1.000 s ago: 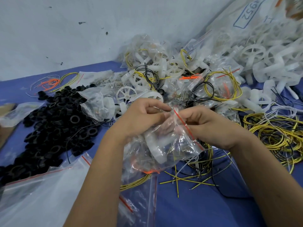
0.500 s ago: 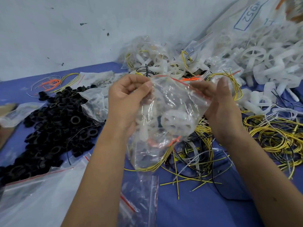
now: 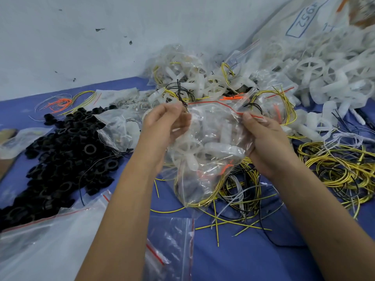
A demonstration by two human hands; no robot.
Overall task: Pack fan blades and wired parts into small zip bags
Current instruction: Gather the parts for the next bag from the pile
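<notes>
I see the left hand (image 3: 162, 126) and right hand (image 3: 261, 136) each pinching a top corner of a clear plastic zip bag with a red seal line (image 3: 205, 157), held above the blue table (image 3: 243, 256). Inside the bag lie white plastic fan blades (image 3: 188, 151) and yellow wires (image 3: 203, 201). A pile of black plastic rings (image 3: 60, 159) lies to the left.

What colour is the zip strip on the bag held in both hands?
Red, along the top edge of the clear zip bag; head view shows it.
</notes>
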